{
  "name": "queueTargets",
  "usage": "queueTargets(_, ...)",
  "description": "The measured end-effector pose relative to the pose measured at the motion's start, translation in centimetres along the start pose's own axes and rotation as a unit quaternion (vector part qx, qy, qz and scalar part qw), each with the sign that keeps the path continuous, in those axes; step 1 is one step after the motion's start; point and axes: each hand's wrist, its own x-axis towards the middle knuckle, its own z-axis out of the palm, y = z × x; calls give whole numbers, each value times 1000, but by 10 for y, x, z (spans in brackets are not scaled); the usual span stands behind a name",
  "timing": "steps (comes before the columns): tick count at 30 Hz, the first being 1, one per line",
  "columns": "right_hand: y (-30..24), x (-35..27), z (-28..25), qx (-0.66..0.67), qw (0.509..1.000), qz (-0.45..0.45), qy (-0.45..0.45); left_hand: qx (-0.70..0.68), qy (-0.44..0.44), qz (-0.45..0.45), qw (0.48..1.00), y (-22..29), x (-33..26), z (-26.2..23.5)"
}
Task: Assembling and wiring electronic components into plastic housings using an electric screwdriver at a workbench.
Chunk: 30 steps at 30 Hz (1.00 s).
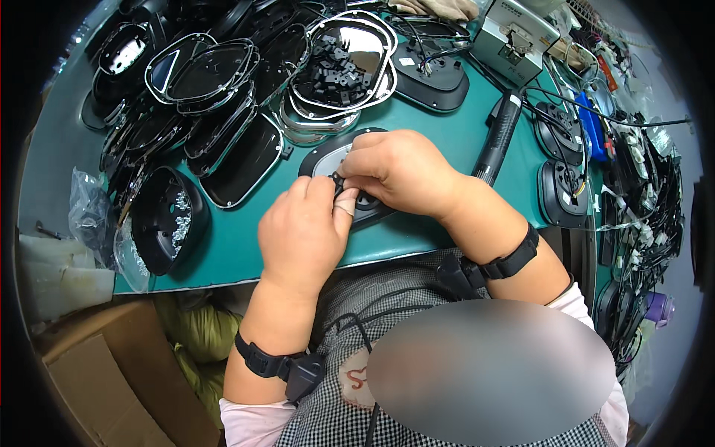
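Note:
Both of my hands meet over a black rounded housing (pixel 319 158) with a grey middle, lying flat near the table's front edge. My left hand (pixel 302 227) is closed, thumb and fingers pinching a small black part (pixel 339 181) above the housing. From the other side my right hand (pixel 398 171) pinches at the same part, its fingertips touching the left ones. The fingers hide most of this part and much of the housing, so I cannot tell how the two fit together. A light band wraps one of my left fingers.
Framed panels (pixel 208 71) pile up at back left. Small black clips (pixel 339 67) lie on a stack of frames. A black bowl-shaped shell (pixel 160 242) holds screws (pixel 181 223). On the right are a black cylindrical tool (pixel 499 134), wired housings (pixel 562 194) and a grey metal box (pixel 514 41).

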Motion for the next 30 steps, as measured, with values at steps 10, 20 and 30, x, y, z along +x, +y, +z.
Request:
queueTargets(10, 9, -52, -53, -98, 963, 155, 196, 10, 67, 10, 998, -5, 1, 5)
queueTargets(20, 46, -91, -80, -308, 845, 414, 140, -61, 61, -32, 996, -3, -6, -1)
queueTargets(30, 91, -116, -85, -114, 877, 418, 207, -95, 144, -9, 985, -29, -11, -53)
